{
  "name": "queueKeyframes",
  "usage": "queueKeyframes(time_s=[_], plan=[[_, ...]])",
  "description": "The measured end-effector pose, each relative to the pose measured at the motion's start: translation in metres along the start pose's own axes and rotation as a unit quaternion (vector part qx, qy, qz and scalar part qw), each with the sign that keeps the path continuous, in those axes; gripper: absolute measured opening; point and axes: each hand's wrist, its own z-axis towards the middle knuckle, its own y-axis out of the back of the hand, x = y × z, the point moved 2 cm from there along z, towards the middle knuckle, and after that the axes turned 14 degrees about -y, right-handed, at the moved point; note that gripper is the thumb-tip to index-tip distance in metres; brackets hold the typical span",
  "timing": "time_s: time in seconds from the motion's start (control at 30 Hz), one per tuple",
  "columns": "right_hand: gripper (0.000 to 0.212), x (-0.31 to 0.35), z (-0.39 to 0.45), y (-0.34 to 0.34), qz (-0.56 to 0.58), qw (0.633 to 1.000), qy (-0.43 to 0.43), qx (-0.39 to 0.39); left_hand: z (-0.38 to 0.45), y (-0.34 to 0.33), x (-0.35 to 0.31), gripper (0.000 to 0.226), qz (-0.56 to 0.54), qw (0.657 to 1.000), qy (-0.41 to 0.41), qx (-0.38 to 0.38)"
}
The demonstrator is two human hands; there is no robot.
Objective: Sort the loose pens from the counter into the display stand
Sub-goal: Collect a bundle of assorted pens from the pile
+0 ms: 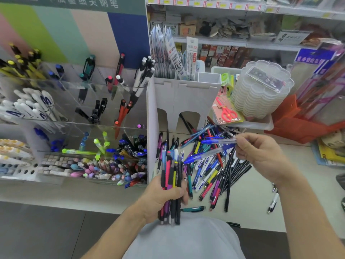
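My left hand (pixel 164 195) grips a thick upright bundle of mixed pens (pixel 170 176), black, pink, purple and yellow, above the counter's front edge. My right hand (pixel 261 156) pinches the clear ends of blue capped pens (pixel 211 148), which point left over the heap. That heap of loose pens (pixel 214 174) lies spread on the white counter (pixel 252 202) between my hands. The clear acrylic display stand (pixel 84 116) rises in tiers at the left, its compartments holding sorted pens.
A white cardboard stand (pixel 186 94) with refill packs stands behind the heap. To the right, a tray (pixel 261 124) carries stacked clear boxes (pixel 261 90) and red scissors (pixel 227 113). A teal pen (pixel 193 208) and a white pen (pixel 273 202) lie apart near the counter's edge.
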Motion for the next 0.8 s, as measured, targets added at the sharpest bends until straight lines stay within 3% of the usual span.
queueKeyframes(time_s=[0.17, 0.23, 0.37, 0.5, 0.7, 0.8], plan=[[0.063, -0.054, -0.019, -0.036, 0.106, 0.991, -0.083, -0.007, 0.006, -0.010, -0.007, 0.027, -0.050, 0.992, -0.026, -0.109], [0.055, -0.068, -0.025, -0.058, 0.129, 0.988, -0.077, -0.028, 0.008, -0.013, -0.012, 0.019, -0.063, 0.988, -0.042, -0.131], [0.057, -0.080, -0.029, -0.083, 0.144, 0.985, -0.045, -0.081, 0.013, -0.016, -0.018, 0.027, -0.058, 0.982, -0.085, -0.162], [0.027, -0.066, -0.040, -0.095, 0.081, 0.994, -0.006, -0.067, 0.014, -0.016, -0.031, 0.048, -0.046, 0.978, -0.106, -0.172], [0.014, -0.047, -0.054, -0.112, -0.024, 1.000, -0.002, 0.014, 0.005, -0.014, -0.045, 0.026, -0.008, 0.975, -0.130, -0.179], [0.007, -0.038, -0.056, -0.121, -0.097, 0.995, -0.008, 0.033, -0.002, -0.010, -0.046, 0.030, 0.036, 0.977, -0.119, -0.174]])
